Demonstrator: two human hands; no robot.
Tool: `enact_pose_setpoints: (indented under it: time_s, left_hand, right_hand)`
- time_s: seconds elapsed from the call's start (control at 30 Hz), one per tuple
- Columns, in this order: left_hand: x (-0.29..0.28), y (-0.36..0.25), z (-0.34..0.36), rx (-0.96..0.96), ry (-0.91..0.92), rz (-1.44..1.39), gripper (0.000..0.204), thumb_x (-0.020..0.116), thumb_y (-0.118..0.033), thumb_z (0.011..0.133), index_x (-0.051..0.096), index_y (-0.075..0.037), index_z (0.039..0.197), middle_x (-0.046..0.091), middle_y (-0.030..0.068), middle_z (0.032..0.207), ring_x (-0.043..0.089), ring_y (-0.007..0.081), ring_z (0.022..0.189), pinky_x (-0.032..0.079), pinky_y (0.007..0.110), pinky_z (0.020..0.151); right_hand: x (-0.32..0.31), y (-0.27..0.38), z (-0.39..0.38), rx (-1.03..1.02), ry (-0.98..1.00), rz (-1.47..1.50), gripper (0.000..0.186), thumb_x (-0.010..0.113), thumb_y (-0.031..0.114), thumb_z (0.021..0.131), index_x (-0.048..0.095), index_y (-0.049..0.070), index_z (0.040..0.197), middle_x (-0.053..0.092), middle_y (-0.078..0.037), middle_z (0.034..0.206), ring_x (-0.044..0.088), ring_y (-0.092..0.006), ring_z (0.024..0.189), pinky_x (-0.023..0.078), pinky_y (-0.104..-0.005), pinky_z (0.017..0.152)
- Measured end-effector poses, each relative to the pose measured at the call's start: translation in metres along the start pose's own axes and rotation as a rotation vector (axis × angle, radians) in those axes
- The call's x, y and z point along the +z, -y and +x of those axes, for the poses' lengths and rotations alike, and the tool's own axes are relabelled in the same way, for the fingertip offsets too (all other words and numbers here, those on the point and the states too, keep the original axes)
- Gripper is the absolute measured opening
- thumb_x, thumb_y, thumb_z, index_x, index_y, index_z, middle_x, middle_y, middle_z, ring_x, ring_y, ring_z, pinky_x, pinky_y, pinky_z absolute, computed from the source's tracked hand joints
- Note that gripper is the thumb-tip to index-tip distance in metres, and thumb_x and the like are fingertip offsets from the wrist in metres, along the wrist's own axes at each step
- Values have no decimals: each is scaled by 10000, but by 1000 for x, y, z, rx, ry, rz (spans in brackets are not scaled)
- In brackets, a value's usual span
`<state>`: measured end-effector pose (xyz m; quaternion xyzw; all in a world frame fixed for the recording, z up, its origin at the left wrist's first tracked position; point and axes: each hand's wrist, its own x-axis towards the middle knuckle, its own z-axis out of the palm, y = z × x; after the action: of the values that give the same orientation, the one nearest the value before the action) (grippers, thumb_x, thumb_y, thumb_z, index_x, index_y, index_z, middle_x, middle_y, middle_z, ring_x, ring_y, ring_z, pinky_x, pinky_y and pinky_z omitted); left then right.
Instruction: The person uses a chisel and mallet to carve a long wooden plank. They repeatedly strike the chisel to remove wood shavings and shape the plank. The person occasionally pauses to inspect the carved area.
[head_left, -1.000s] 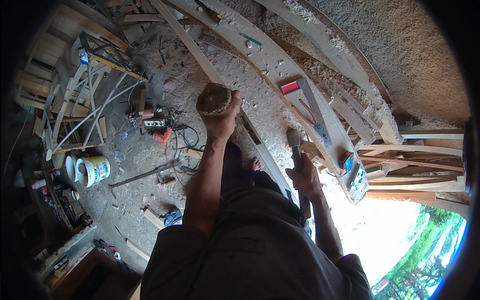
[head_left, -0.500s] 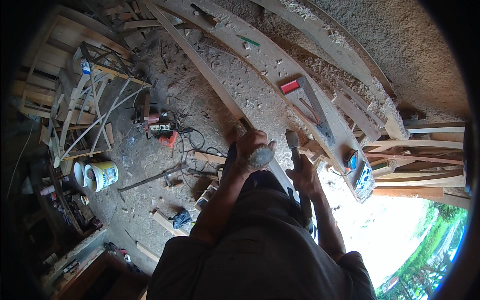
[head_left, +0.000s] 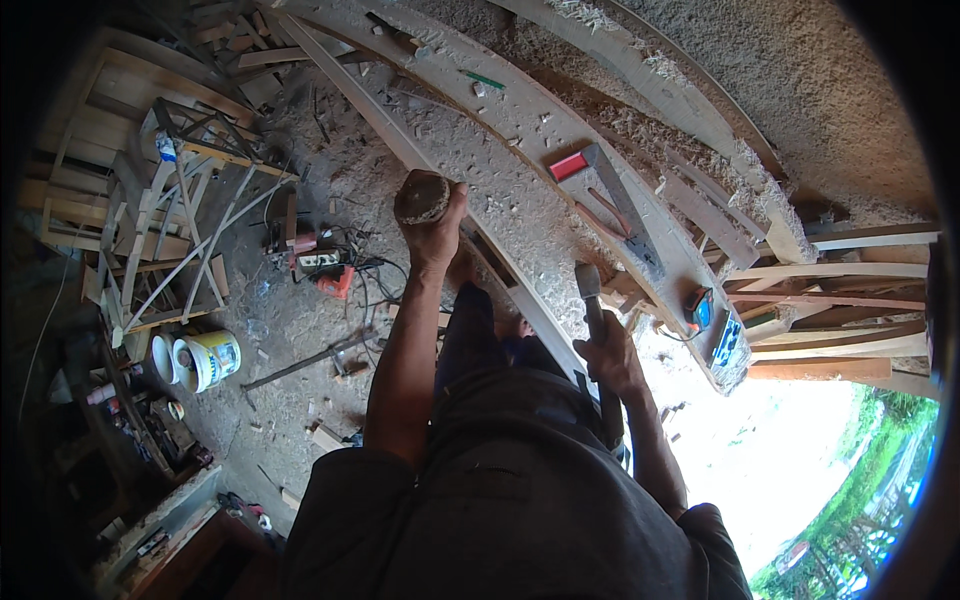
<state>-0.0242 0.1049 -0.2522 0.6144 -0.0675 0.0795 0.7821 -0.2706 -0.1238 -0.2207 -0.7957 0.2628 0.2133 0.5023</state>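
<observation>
My left hand (head_left: 436, 235) is closed around a chisel, its round, battered handle end (head_left: 422, 198) facing up. The fist hides the chisel's blade. This hand is over the left edge of a long wooden beam (head_left: 380, 125), up from a dark, narrow mortise (head_left: 492, 260) cut in the beam's face. My right hand (head_left: 614, 360) grips a hammer by its handle, with the worn hammer head (head_left: 588, 280) pointing away from me. The hammer stays to the right of the beam, apart from the chisel. The beam's near end runs down beside my body.
A curved plank (head_left: 520, 125) on the right carries a red-and-grey try square (head_left: 620, 205), a green pencil (head_left: 484, 78) and a blue tape measure (head_left: 700, 310). Red power tool (head_left: 335, 282), cables and white buckets (head_left: 208, 360) stand on the shaving-strewn floor at left. Curved boards (head_left: 830, 300) are stacked right.
My left hand has lifted the chisel away from the mortise and moved up and to the left, uncovering the slot. My right hand with the hammer has hardly moved.
</observation>
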Motion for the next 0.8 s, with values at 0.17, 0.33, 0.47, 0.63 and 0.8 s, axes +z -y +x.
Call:
enact_pose_setpoints:
  time_s: [0.17,0.33,0.47,0.63,0.8]
  left_hand:
    - [1,15,18,-56,-6,-70,226,672,8,872,517,-78,732,548,-4,611,529,115,494,427,301,479]
    - [0,23,41,-305,-109,-243,238,679,19,843,512,-80,706,520,3,602,478,119,459,400,298,450]
    - [-9,37,43,-394,-180,-286,209,683,3,844,539,-75,714,516,10,612,486,131,461,409,310,453]
    - [-21,46,31,-448,-199,-331,185,664,-7,851,557,-68,713,518,17,612,494,139,466,411,320,456]
    - [-21,45,32,-409,-190,-306,192,649,7,854,557,-62,700,522,20,604,499,139,465,414,318,462]
  right_hand:
    - [1,0,8,55,34,-20,469,748,257,834,543,0,1168,652,-178,857,660,-270,735,530,-432,671]
    - [4,19,16,67,101,-47,491,746,254,834,543,-2,1200,668,-191,884,678,-274,743,539,-423,664]
    - [10,10,26,-72,87,-99,561,767,252,829,540,-8,1270,690,-205,973,692,-299,904,538,-442,804]
    - [0,58,50,-353,90,-171,573,765,206,831,530,-25,1299,695,-221,991,701,-314,936,542,-447,822]
    - [-25,200,106,-847,-24,-479,483,697,122,849,535,-24,1280,709,-251,959,726,-401,911,583,-482,803]
